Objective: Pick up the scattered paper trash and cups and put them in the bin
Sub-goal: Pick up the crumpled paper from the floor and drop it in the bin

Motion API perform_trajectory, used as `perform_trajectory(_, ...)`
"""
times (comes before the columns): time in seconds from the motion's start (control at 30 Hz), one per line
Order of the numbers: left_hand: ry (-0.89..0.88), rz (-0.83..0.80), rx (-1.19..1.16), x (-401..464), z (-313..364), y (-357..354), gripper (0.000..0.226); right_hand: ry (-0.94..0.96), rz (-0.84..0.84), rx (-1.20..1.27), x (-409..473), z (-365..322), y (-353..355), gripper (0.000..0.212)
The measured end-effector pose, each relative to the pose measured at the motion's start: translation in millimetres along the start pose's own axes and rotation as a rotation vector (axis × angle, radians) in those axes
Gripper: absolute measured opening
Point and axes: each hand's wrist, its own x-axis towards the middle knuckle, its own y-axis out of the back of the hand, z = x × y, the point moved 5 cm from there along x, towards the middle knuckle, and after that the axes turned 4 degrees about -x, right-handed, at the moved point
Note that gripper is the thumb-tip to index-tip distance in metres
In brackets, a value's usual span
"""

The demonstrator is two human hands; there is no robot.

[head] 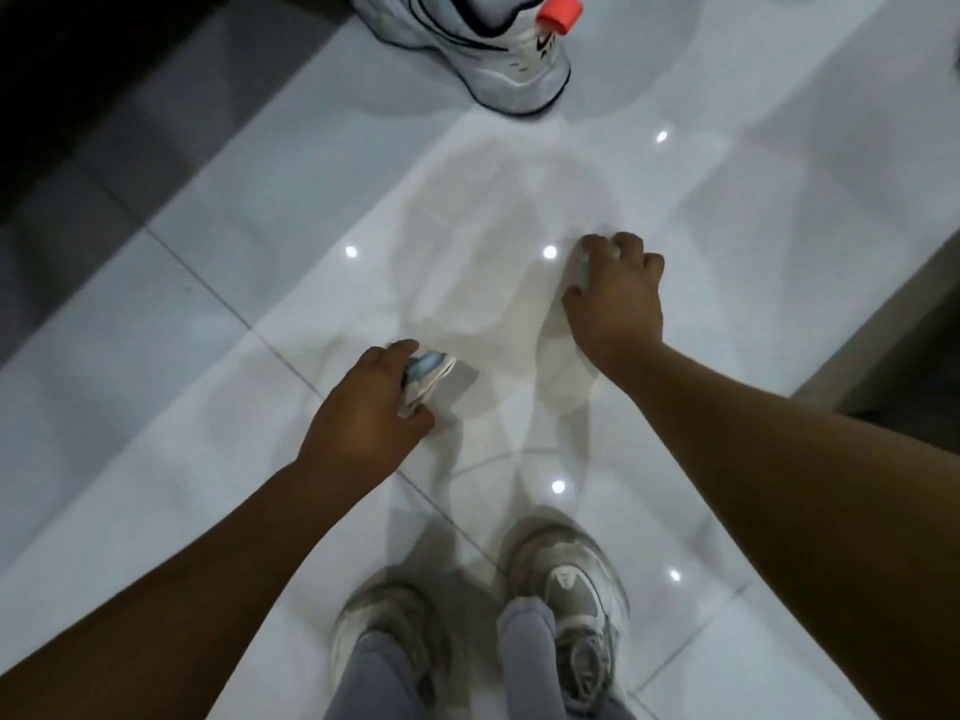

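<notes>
Left hand (371,402) already grips a crumpled pale-blue-and-white paper wad (427,374), right hand (615,298) curls over whitish paper scrap (584,267) on the glossy floor — I'd pinch firmly before lifting.

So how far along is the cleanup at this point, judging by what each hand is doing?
Nothing shows as done: no bin is in view, so binned items cannot be judged. In hand: the left hand grips a crumpled paper piece, and the right hand curls round something pale at the white floor, too hidden to identify. Left: carrying both to the bin. An orange cap-like item lies by another person's shoe.
</notes>
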Motion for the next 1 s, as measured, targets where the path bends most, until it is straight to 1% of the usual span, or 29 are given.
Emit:
perform_trajectory(0.07,-0.013,-0.02,0.03,-5.0,7.6,-3.2,0.064,0.013,-0.024,0.037,-16.3,2.1,0.6,0.05)
perform_trajectory(0.17,-0.022,-0.036,0.065,-29.4,29.0,5.5,0.063,-0.017,-0.085,0.119,-59.3,4.0,13.4,0.05)
perform_trajectory(0.33,-0.036,-0.097,0.143,-104.8,99.7,45.9,0.061,-0.081,-0.207,0.256,-162.8,1.3,88.3,0.048)
perform_trajectory(0.4,-0.043,-0.12,0.185,-139.2,140.0,66.5,0.061,-0.122,-0.233,0.323,-204.6,2.0,136.4,0.046)
perform_trajectory(0.6,-0.128,-0.175,0.242,-237.5,281.8,126.1,0.063,-0.215,-0.198,0.454,-308.2,10.2,295.9,0.049)
perform_trajectory(0.67,-0.169,-0.2,0.279,-263.3,327.6,143.2,0.058,-0.247,-0.154,0.474,-333.8,17.6,345.0,0.048)
perform_trajectory(0.77,-0.26,-0.256,0.336,-306.2,393.3,165.8,0.042,-0.294,-0.087,0.475,-377.1,30.0,414.9,0.048)
perform_trajectory(0.9,-0.378,-0.29,0.385,-362.5,451.3,184.4,0.029,-0.37,-0.026,0.509,-434.9,47.4,473.3,0.046)
perform_trajectory(1.0,-0.434,-0.34,0.441,-408.2,478.5,191.8,0.024,-0.448,0.017,0.558,-486.0,58.1,500.4,0.048)
